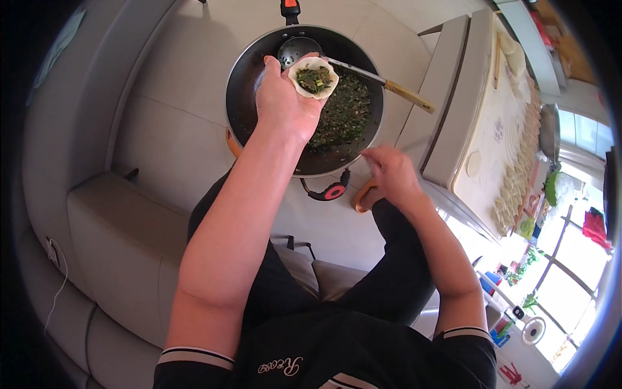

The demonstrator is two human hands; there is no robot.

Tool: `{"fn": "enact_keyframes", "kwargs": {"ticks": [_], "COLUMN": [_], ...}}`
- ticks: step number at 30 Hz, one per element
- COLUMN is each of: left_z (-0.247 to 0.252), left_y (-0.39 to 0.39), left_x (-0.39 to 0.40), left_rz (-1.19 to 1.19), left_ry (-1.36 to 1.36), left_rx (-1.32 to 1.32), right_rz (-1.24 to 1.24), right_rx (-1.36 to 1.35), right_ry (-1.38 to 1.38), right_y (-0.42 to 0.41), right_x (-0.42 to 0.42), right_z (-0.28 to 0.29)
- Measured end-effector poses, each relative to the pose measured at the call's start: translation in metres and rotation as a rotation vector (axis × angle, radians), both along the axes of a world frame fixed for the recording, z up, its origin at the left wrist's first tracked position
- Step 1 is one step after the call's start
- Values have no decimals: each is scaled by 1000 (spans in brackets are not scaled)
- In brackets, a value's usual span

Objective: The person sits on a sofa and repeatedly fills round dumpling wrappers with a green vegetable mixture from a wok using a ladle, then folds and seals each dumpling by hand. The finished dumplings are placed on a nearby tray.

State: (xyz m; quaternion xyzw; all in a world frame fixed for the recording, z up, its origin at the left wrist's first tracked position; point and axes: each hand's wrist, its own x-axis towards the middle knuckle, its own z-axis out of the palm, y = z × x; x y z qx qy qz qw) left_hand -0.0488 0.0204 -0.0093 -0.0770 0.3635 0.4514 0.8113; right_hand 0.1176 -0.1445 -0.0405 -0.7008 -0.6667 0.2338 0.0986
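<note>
My left hand (289, 107) is held palm up over a dark wok (238, 112). On its fingers rests a round dumpling wrapper (333, 90) with a mound of chopped green filling (313, 79) in the middle, its edge still unfolded around the mound. Below it, the wok holds a spread of the same sort of filling (347, 116). A metal ladle with a wooden handle (410, 96) lies across the wok, its bowl (290, 48) partly behind my left fingers. Just outside the near right rim is my right hand (391, 172), fingers curled and slightly blurred; I see nothing in it.
To the right stands a table (478, 150) bearing rows of shaped dumplings (520, 180), a loose wrapper (474, 164) and a thin wooden rolling pin (497, 61). The wok's side handle (333, 192) points towards my knees. A grey sofa (121, 228) lies to the left.
</note>
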Motion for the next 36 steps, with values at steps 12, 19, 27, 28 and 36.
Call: {"fn": "enact_keyframes", "kwargs": {"ticks": [12, 19, 27, 28, 36], "left_z": [2, -3, 0, -1, 2], "left_y": [-2, -2, -2, -2, -2], "left_x": [-1, 0, -2, 0, -1], "left_rz": [25, -17, 4, -6, 9], "left_ry": [0, -54, -33, -47, -5], "left_rx": [59, 73, 46, 49, 60], "right_rz": [2, 24, 83, 78, 36], "right_rx": [-45, 18, 3, 11, -31], "right_ry": [-2, -142, -223, -261, -226], "right_y": [5, 8, 11, 13, 21], "right_x": [12, 19, 14, 20, 25], "right_z": [18, 4, 30, 18, 29]}}
